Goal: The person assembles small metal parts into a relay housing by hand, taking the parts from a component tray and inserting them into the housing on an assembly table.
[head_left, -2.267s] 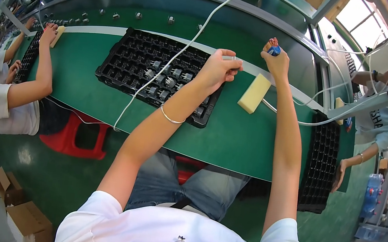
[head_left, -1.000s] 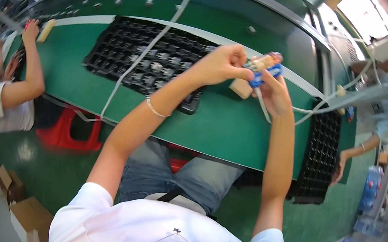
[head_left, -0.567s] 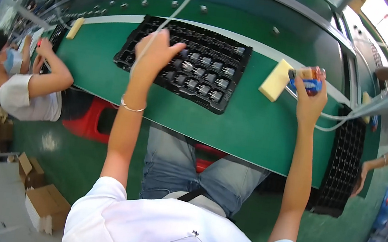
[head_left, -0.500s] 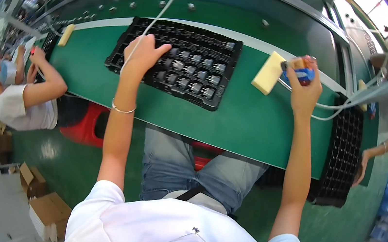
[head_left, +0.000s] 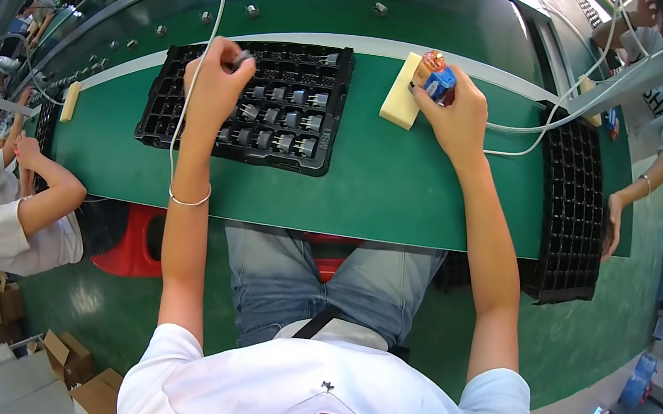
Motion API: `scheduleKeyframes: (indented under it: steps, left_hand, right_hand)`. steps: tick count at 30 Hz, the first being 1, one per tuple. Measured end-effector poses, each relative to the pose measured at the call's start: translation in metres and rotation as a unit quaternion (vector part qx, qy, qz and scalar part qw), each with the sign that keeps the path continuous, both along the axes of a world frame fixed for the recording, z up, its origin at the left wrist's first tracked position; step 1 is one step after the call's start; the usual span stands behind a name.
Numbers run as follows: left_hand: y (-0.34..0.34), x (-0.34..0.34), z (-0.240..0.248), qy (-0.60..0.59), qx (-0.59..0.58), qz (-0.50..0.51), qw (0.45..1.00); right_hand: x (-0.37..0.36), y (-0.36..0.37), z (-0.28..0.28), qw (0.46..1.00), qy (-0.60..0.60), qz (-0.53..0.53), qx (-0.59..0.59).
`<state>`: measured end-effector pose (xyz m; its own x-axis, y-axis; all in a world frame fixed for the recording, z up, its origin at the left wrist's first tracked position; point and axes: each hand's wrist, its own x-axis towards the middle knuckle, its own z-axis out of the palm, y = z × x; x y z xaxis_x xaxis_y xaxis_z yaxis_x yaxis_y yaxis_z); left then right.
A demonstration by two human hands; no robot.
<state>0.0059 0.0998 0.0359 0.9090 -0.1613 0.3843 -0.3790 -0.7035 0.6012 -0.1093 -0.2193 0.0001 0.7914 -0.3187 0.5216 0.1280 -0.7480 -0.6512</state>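
My left hand is over the left part of a black compartment tray, its fingers pinched on a small dark grey component. Several similar grey components with metal pins sit in rows in the tray's right and near pockets. To the right, my right hand is closed around a small blue and amber device, whose exact kind I cannot make out. That device is right beside a pale yellow foam block on the green tabletop.
A white cable hangs across my left wrist. Stacked black trays stand at the right table end, near another person's hand. Small metal parts lie beyond the table's far edge. A co-worker sits at left.
My left hand has gone from thumb-spread over the tray to pinching a component above it. My right hand has brought the blue and amber device nearer the foam block. The whole view has shifted.
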Motion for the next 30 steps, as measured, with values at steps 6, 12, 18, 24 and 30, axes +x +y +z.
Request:
scheduleKeyframes:
  steps: [6, 12, 18, 24, 30]
  left_hand:
    - [-0.066, -0.01, 0.012, 0.201, -0.334, -0.226, 0.893]
    - [-0.107, -0.007, -0.001, 0.277, -0.454, -0.267, 0.803]
    - [-0.1, -0.004, -0.025, 0.367, -0.516, -0.24, 0.736]
    - [-0.097, -0.002, -0.028, 0.407, -0.595, -0.202, 0.663]
    - [-0.089, 0.004, -0.034, 0.422, -0.586, -0.221, 0.655]
  right_hand:
    - [0.0, 0.0, 0.001, 1.0, 0.007, -0.004, -0.007]
    - [0.001, 0.002, 0.002, 1.0, 0.012, -0.003, -0.01]
    - [0.004, 0.002, 0.002, 1.0, 0.012, 0.008, -0.002]
    - [0.02, 0.001, 0.004, 0.999, 0.032, 0.031, 0.016]
    - [0.08, -0.007, 0.007, 0.999, 0.04, 0.008, 0.01]
